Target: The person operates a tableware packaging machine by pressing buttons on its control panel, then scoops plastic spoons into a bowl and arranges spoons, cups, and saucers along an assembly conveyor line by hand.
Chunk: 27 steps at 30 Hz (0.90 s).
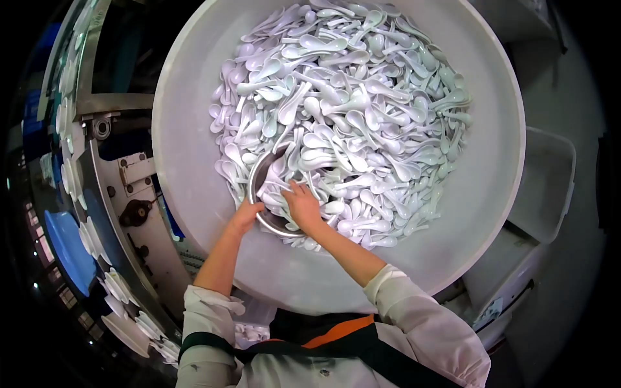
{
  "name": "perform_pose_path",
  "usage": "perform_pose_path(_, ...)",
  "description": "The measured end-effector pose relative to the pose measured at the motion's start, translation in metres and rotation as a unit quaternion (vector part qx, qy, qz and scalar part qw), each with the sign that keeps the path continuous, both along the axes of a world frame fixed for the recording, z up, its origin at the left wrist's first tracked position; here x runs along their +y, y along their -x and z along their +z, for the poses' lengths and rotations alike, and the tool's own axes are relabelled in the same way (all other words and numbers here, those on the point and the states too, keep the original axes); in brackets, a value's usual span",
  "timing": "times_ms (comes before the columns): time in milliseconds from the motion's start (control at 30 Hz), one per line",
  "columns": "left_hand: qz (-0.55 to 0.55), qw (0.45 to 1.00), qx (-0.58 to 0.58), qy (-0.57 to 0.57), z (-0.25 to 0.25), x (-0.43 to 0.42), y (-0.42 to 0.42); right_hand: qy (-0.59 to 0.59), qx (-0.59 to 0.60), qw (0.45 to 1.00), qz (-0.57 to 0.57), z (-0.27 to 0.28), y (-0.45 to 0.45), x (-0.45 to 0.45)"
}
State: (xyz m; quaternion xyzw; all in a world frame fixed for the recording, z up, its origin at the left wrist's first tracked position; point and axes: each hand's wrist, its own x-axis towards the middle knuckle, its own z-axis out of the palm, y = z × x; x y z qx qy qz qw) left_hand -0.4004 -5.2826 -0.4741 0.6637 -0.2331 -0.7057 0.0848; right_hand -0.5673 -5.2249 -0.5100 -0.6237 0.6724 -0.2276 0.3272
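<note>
A big round pale tub holds a heap of white spoons. Among the spoons, near the tub's lower left, sits a steel bowl with white spoons in it. My left hand grips the bowl's lower left rim, thumb on the edge. Over the bowl's right side, my right hand reaches onto the spoons with its fingers partly curled; whether it holds any spoon is hard to make out.
On the left, a metal-framed machine carries a row of white pieces along its edge. A blue dish-like object is beside them. An empty-looking translucent bin stands right of the tub.
</note>
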Motion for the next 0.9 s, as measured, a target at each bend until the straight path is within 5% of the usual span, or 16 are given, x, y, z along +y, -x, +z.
perform_pose_path(167, 0.149, 0.984, 0.092, -0.04, -0.01, 0.08, 0.026, -0.021, 0.062, 0.99, 0.128, 0.064, 0.059, 0.022)
perform_pose_path(367, 0.189, 0.967, 0.171, 0.0, 0.053, 0.103, 0.054, 0.076, 0.134, 0.954, 0.259, 0.184, 0.102, 0.01)
perform_pose_path(733, 0.35, 0.902, 0.177, 0.183, 0.287, 0.187, -0.061, -0.114, 0.08, 0.895, 0.423, 0.433, 0.006, 0.006)
perform_pose_path(900, 0.419, 0.881, 0.147, 0.163, 0.348, 0.281, -0.136, -0.124, 0.091, 0.774, 0.614, 0.505, -0.103, 0.008)
